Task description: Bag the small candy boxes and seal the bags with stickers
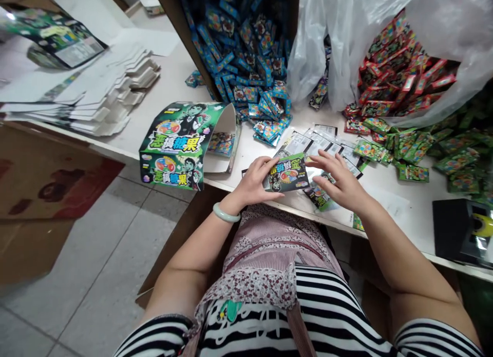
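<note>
Two hands, your left hand (252, 182) and right hand (341, 185), are pinching one small packet (287, 174) by its ends over the table edge (269, 200), risking a drop onto your lap.

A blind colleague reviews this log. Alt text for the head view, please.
Both hands, left hand and right hand, hold a small green candy packet at the white table edge. Blue packets, red packets and an open green display box surround it.

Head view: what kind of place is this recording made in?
Probably a small packing workshop. A white table holds heaps of blue packets and red packets spilling from a plastic bag, plus flat cartons stacked unfolded. Both hands, left hand and right hand, hold a small packet.
</note>
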`<state>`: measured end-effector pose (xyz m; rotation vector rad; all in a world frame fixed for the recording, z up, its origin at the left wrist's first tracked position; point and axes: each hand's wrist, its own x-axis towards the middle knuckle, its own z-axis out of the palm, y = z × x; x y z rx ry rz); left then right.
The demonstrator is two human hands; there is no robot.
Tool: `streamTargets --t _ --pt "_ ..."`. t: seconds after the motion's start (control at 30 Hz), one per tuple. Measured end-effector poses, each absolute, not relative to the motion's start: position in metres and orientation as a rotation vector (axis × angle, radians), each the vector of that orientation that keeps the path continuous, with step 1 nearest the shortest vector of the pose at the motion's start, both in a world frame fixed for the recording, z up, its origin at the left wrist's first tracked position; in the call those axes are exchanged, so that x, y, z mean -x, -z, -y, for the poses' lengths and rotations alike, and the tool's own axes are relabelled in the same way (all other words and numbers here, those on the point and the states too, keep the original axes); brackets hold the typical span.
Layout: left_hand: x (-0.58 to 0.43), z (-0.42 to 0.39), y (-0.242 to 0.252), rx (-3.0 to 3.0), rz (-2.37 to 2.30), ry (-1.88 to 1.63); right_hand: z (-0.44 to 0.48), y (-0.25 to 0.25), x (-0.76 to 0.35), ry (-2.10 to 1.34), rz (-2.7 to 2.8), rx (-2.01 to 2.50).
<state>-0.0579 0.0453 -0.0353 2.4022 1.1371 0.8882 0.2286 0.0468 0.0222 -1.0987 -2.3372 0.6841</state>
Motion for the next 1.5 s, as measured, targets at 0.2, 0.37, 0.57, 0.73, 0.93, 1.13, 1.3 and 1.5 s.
streamTargets --t 0.2,0.37,0.57,0.73,0.93,1.13,1.3,1.5 --pt "0.069 -0.044 0.030 -2.378 -1.179 -0.948 -0.072 -0.026 -0.212 -0.882 2.157 0.972" --pt "0.084 -0.033 0.019 -2.356 -1.245 -0.933 -0.151 0.007 -0.156 -0.714 1.846 1.206" --pt "0.089 -0.022 0.013 -2.412 -1.275 -0.901 -0.204 0.033 -0.074 -0.447 2.389 1.352" --pt "0.104 -0.020 0.016 -2.404 -1.319 -0.923 -0.192 0.031 -0.097 -0.824 2.004 1.337" --pt "0.106 -0.027 0.020 -2.371 -1.273 -1.007 -0.141 0.020 -0.176 -1.464 1.320 1.244" --pt "0.097 -0.030 0.019 -2.378 -1.284 -0.953 -0.107 0.008 -0.234 -1.487 1.308 1.213" --pt "0.088 -0.031 0.019 -2.411 -1.262 -0.944 -0.112 0.013 -0.265 -1.290 1.651 1.300" --pt "0.078 -0.036 0.024 -2.460 -1.220 -0.847 -0.112 0.022 -0.269 -0.677 2.110 1.585"
